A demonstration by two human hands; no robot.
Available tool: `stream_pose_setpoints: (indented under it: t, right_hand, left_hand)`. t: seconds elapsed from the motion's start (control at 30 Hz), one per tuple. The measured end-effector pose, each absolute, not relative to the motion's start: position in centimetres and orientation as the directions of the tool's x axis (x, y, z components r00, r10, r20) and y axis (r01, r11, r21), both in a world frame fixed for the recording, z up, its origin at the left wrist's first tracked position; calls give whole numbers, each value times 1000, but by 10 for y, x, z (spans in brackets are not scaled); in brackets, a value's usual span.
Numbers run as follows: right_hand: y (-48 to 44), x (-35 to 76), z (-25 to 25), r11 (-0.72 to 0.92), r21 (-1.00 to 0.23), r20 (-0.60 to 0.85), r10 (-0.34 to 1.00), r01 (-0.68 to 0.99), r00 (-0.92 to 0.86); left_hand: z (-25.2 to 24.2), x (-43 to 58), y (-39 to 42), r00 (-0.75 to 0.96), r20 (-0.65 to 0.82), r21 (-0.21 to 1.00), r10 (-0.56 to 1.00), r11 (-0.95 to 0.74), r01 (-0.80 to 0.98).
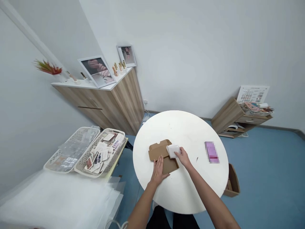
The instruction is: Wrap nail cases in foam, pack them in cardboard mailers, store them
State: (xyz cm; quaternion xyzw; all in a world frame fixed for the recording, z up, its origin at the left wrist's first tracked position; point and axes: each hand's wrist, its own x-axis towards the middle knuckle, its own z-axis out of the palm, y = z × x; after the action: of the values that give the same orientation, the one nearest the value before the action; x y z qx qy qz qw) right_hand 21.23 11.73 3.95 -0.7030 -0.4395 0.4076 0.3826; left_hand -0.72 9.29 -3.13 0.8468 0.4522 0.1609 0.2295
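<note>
A flat brown cardboard box, lid flap open, lies near the middle of the round white table. My left hand rests flat on the box's near edge, fingers stretched out. My right hand pinches the corner of a small white packet that sits over the box's right side. A pink rectangular thing, blurred out, lies on the table to the right of my right hand.
Two white plastic baskets stand on a side table at the left, one holding several small cards. Clear plastic sheets cover the near left. A wooden cabinet stands behind, a low shelf at right, a cardboard box on the floor.
</note>
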Motion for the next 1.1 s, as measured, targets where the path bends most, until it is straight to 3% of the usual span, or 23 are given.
stream_pose_setpoints:
  t: [0.17, 0.4, 0.57, 0.67, 0.8, 0.93, 1.03, 1.1]
  right_hand:
    - [75, 226, 32, -432, -731, -307, 900, 529, 311]
    - [52, 219, 24, -468, -555, -348, 881, 688, 319]
    - [50, 217, 25, -321, -294, -183, 943, 900, 277]
    - [51, 220, 25, -305, -215, -117, 951, 928, 285]
    - [58, 234, 24, -363, -301, -90, 931, 882, 353]
    - [77, 271, 31, -547, -529, -161, 815, 649, 556]
    - [97, 304, 37, -633, -643, -310, 730, 431, 609]
    - [110, 320, 40, -676, -687, -465, 691, 266, 553]
  left_hand:
    - [-29, 31, 92, 602, 52, 582, 797, -515, 630]
    - [-21, 63, 89, 687, 4, 599, 727, -551, 581]
    - [-18, 69, 91, 735, 4, 577, 678, -601, 552]
    - [-17, 73, 98, 748, 2, 558, 664, -621, 550]
    - [-7, 79, 106, 774, 16, 517, 633, -668, 535]
    - [8, 76, 114, 744, 154, 510, 651, -697, 505]
    - [15, 68, 131, 480, 186, 642, 857, -476, 601]
    - [17, 64, 148, 245, -17, 774, 969, -142, 618]
